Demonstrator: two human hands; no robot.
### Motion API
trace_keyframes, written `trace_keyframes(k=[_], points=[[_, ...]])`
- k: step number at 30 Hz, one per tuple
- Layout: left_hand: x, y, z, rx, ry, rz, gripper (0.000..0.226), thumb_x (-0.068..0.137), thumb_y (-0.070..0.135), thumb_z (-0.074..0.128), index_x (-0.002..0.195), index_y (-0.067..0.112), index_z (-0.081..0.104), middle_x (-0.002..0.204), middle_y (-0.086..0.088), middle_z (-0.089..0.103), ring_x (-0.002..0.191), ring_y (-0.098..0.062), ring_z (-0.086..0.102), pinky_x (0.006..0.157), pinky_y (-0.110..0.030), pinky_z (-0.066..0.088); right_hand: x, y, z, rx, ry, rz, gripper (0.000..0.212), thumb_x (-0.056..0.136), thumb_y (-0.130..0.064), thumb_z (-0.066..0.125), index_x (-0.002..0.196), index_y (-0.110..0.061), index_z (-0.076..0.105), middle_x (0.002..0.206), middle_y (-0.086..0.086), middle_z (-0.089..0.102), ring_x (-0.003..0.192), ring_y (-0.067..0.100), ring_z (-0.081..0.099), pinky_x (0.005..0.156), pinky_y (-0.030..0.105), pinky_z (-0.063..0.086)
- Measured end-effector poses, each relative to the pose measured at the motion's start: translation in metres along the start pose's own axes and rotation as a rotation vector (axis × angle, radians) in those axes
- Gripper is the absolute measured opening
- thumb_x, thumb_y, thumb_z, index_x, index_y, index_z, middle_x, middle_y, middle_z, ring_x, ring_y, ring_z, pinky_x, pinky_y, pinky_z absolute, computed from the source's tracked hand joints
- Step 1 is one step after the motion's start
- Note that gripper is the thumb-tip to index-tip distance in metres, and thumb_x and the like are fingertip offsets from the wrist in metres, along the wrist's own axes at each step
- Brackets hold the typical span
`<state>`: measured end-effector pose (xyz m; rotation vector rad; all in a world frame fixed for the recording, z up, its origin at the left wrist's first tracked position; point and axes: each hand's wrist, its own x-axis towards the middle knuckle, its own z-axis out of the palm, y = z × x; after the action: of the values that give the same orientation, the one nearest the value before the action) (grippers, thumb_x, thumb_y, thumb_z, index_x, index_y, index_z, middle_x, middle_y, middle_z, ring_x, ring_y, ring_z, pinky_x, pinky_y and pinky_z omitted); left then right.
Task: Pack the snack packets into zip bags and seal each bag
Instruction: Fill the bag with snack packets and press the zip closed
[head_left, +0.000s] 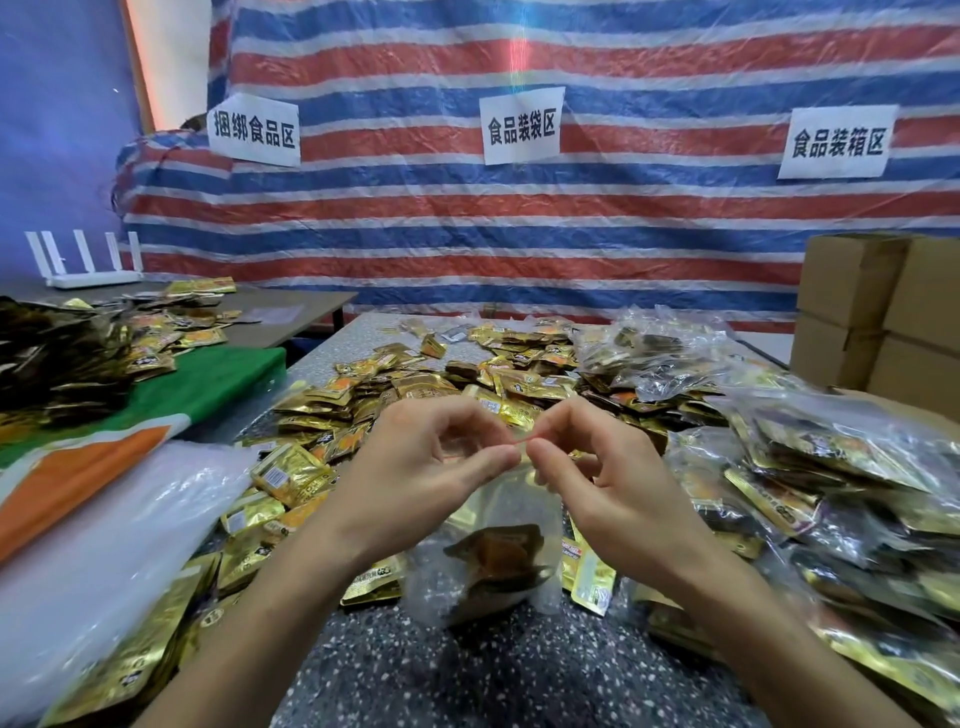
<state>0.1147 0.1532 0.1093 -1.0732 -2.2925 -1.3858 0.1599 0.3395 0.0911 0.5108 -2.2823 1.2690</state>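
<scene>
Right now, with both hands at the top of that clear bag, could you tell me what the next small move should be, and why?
Probably slide the pinches outward along the zip strip to press it closed. The left hand and right hand both pinch the zip bag at mid top edge, and snack packets already lie at its bottom.

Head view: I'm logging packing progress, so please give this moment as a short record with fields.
left hand: pinches the top edge of the zip bag
right hand: pinches the same edge, right beside the left's fingertips
bag contents: a few snack packets at the bottom
seal: cannot tell whether closed
loose packets: heaped on the table beyond the hands
filled bags: piled at the right
cardboard boxes: stacked far right
</scene>
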Motion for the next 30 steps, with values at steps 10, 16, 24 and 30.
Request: trace_keyframes(k=[10,16,24,30], points=[[-0.003,-0.012,-0.008,0.139,-0.003,-0.051,0.02,0.091,0.018,0.07,0.082,0.035,0.065,0.084,0.01,0.07,0.083,-0.005,0.065,0.075,-0.022,0.052,-0.006,0.008,-0.006,0.389,0.051,0.148,0.017,0.077,-0.024,0.075,0.087,-0.011,0.078,0.081,0.012,0.076,0.07,0.02,0.071,0.066,0.027,0.058],[-0.005,-0.01,-0.007,0.174,-0.011,-0.016,0.015,0.093,0.022,0.068,0.087,0.034,0.064,0.089,0.014,0.069,0.088,-0.003,0.065,0.082,-0.028,0.054,-0.006,0.011,-0.006,0.375,0.103,0.168,0.007,0.089,-0.007,0.07,0.085,-0.009,0.076,0.078,0.011,0.075,0.071,0.018,0.07,0.067,0.027,0.058],[-0.008,-0.006,-0.01,0.238,-0.053,0.021,0.005,0.093,0.024,0.066,0.092,0.029,0.065,0.091,0.015,0.068,0.089,-0.001,0.062,0.08,-0.022,0.05,-0.007,0.01,-0.006,0.308,0.12,0.159,0.018,0.078,-0.03,0.072,0.086,-0.015,0.078,0.08,0.009,0.076,0.074,0.02,0.072,0.068,0.026,0.058],[-0.011,-0.006,-0.009,0.262,-0.086,0.042,0.006,0.095,0.026,0.063,0.097,0.023,0.069,0.094,0.015,0.067,0.091,0.0,0.061,0.08,-0.019,0.049,-0.008,0.01,-0.004,0.183,0.122,0.103,0.009,0.091,-0.014,0.071,0.085,-0.019,0.073,0.08,0.005,0.073,0.075,0.02,0.07,0.068,0.033,0.059]])
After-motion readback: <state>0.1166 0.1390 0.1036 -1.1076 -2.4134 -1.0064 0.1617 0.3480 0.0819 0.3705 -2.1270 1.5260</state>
